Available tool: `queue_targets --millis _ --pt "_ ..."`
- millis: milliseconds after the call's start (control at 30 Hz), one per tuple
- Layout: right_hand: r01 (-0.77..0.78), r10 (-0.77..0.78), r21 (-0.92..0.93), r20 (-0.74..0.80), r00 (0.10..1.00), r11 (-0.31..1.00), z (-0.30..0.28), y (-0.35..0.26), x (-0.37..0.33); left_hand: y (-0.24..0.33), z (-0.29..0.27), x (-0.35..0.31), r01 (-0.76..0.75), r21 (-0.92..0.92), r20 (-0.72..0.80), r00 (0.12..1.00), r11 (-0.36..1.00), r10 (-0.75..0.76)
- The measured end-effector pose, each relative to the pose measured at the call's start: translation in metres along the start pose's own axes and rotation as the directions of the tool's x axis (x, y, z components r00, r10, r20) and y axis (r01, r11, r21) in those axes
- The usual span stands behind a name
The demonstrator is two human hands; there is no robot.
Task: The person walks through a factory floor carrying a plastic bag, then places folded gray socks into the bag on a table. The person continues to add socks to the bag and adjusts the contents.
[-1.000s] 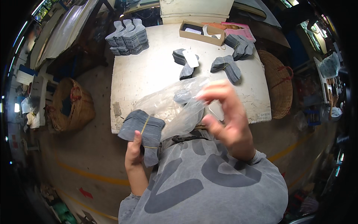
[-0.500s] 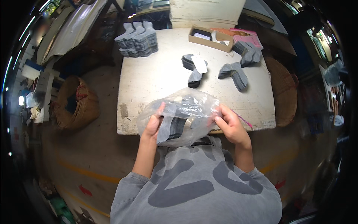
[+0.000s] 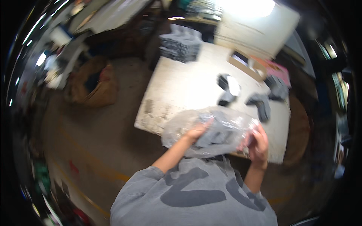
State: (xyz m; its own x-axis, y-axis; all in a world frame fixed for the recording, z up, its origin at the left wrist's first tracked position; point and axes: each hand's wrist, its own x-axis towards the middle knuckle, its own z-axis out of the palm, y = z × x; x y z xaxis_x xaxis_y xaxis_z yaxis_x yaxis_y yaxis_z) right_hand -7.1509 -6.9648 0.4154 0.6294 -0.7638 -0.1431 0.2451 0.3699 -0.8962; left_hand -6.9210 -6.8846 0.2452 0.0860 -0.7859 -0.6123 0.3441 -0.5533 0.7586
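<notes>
A clear plastic bag [image 3: 177, 126] spreads between my hands at the table's near edge, with grey socks [image 3: 215, 137] bunched inside it. My left hand [image 3: 200, 130] reaches in over the socks, closed on them; motion blurs its fingers, and plastic partly covers the bundle. My right hand [image 3: 259, 145] pinches the bag's right end, fingers pressed together on the plastic. Just beyond the bag lies a grey sock bundle [image 3: 225, 98] with a white card [image 3: 233, 86] on it. To its right is another bundle of grey socks [image 3: 261, 105].
On the white table [image 3: 173, 90], a tall stack of grey socks [image 3: 181, 45] stands at the far left. An open cardboard box [image 3: 247, 67] sits far right, near more grey socks [image 3: 277, 87] and a pink packet [image 3: 279, 71]. Wicker baskets [image 3: 92, 84] flank the table.
The view has swung, so the table appears tilted and shifted right. My left hand has moved farther over the socks in the bag. My right hand still holds the bag's right end.
</notes>
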Motion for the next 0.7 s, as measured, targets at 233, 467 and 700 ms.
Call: queue_targets --millis 233,467,700 --pt "0.03 -0.057 -0.143 -0.187 0.981 0.989 -0.061 -0.002 0.045 -0.026 0.015 0.009 -0.191 0.596 0.028 0.975 0.78 0.218" --pt "-0.098 -0.182 -0.624 -0.37 0.911 0.776 -0.159 -0.009 0.142 -0.029 0.033 0.001 -0.093 0.716 -0.123 0.959 0.692 0.256" --pt "-0.3 0.03 -0.844 -0.321 0.947 0.444 -0.182 0.033 0.158 -0.036 0.026 0.004 -0.18 0.659 -0.062 0.955 0.73 0.292"
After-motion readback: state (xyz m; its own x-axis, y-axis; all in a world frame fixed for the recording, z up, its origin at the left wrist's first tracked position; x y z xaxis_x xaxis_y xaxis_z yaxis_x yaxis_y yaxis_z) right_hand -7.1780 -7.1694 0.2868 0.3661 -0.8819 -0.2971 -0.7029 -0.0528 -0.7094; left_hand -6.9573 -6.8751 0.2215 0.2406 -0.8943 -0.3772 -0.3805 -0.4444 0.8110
